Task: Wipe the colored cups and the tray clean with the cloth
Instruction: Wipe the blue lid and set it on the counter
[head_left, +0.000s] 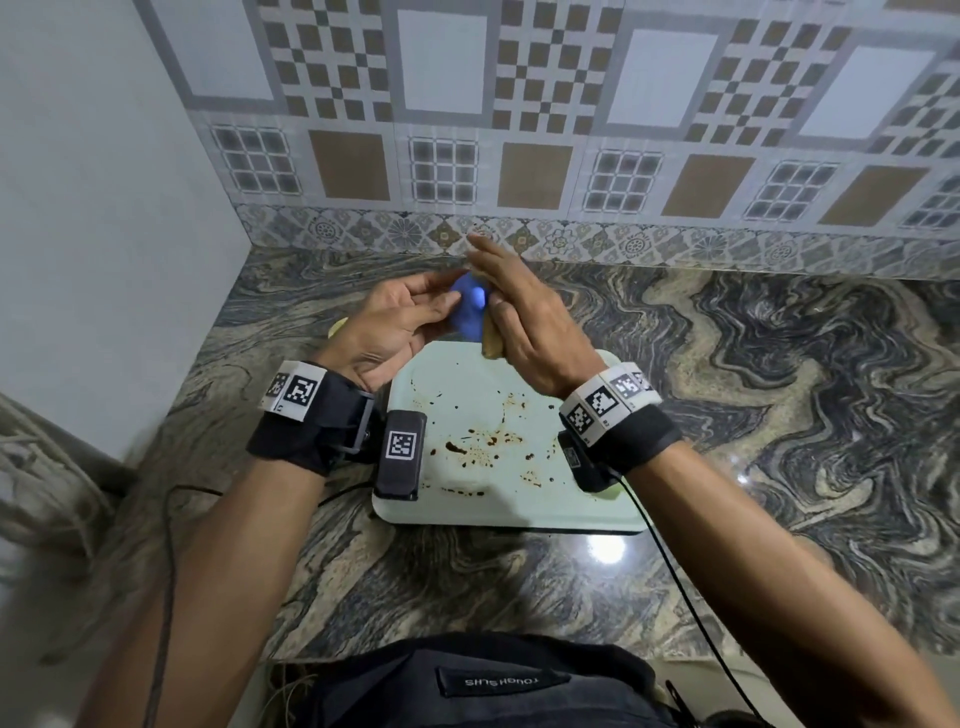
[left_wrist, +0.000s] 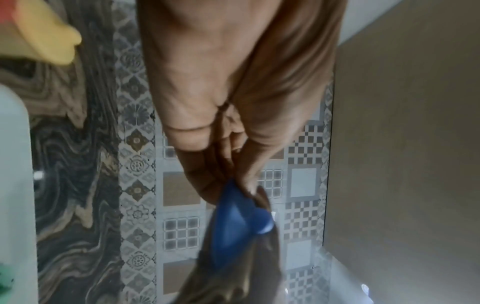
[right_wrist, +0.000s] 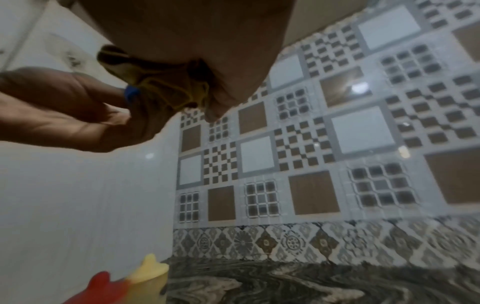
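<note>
My left hand (head_left: 415, 317) grips a small blue cup (head_left: 470, 306) above the far edge of the pale green tray (head_left: 587, 499). My right hand (head_left: 511, 306) presses a bunched yellowish cloth (head_left: 492, 344) against the cup, thumb tucked over the cloth and fingers stretched upward. In the left wrist view the blue cup (left_wrist: 241, 218) sits at my fingertips with the cloth (left_wrist: 233, 277) behind it. From the right wrist, the cloth (right_wrist: 161, 82) is wadded under the palm and only a sliver of the blue cup (right_wrist: 131, 93) shows. Brown stains (head_left: 467, 447) spot the tray.
A yellow cup (right_wrist: 150, 277) and a red cup (right_wrist: 101, 288) stand on the marbled counter (head_left: 779, 389) left of the tray; the yellow cup (head_left: 336, 326) peeks out behind my left wrist. The tiled wall (head_left: 519, 156) rises close behind, with a plain wall (head_left: 104, 208) at the left.
</note>
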